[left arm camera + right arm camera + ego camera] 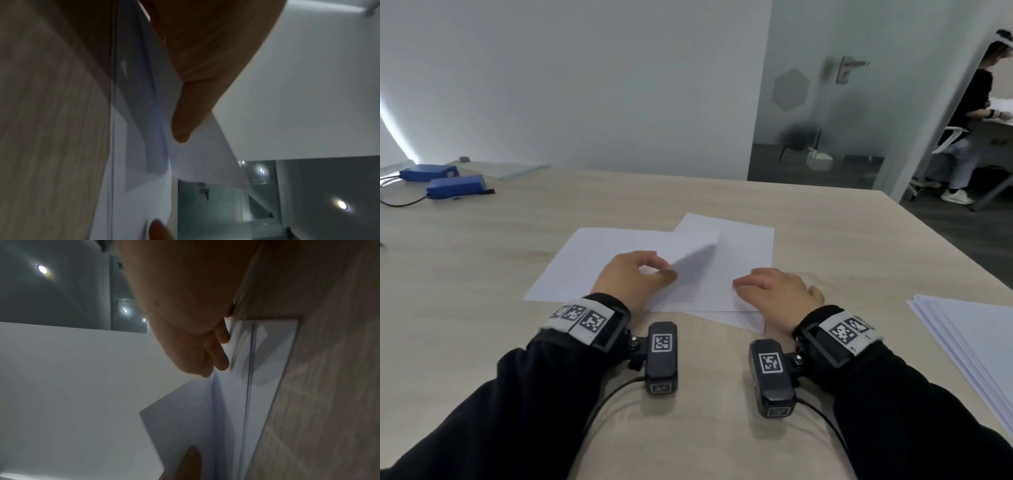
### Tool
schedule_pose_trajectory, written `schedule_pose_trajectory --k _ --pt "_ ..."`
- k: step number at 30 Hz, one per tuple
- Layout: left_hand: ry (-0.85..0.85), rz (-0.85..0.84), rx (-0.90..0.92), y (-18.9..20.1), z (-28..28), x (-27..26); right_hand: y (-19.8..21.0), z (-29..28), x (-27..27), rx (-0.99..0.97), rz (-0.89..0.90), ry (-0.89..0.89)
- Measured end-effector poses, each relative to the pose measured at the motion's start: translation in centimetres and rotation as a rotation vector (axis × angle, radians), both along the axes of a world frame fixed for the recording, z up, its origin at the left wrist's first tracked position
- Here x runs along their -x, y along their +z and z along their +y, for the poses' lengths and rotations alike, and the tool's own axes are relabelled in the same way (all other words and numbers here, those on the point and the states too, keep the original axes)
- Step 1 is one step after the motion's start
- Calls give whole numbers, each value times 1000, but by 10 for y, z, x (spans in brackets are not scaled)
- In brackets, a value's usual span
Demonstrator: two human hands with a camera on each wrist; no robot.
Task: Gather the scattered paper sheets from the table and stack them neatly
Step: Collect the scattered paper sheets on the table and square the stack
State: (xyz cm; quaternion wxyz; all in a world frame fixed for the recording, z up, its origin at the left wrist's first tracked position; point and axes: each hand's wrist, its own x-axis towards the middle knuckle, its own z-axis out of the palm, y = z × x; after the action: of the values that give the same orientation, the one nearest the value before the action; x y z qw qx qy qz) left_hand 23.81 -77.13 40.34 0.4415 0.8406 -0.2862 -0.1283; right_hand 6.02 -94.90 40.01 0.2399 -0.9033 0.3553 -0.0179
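Observation:
Several white paper sheets (599, 260) lie overlapping on the light wooden table (482, 291), straight ahead of me. My left hand (662, 269) pinches the near right edge of the top sheet (693, 255), and that part curls up off the pile. In the left wrist view the thumb of my left hand (182, 128) lies on the raised sheet (207, 164). My right hand (767, 286) rests on the right sheet (743, 246) with its fingers spread flat. The right wrist view shows my right hand's fingers (219, 358) touching the paper (265, 353).
A fanned stack of white sheets (969, 342) lies at the table's right edge. Two blue boxes (455, 186) with cables sit at the far left. Beyond the table are a wall, a glass door (825, 102) and a person (969, 113) at another desk.

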Motion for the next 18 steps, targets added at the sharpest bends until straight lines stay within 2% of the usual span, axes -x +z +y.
schedule_pose_trajectory --k 4,8,13,18 --pt "-80 -33 -244 -5 -14 14 -1 3 0 -1 -59 -13" --pt "-102 -154 -375 4 -14 20 -2 3 3 -31 -93 -35" --pt "-194 -167 -467 6 0 4 3 -9 8 -5 -53 -71" --pt "-170 -158 -435 7 12 0 7 -13 9 15 7 -44"
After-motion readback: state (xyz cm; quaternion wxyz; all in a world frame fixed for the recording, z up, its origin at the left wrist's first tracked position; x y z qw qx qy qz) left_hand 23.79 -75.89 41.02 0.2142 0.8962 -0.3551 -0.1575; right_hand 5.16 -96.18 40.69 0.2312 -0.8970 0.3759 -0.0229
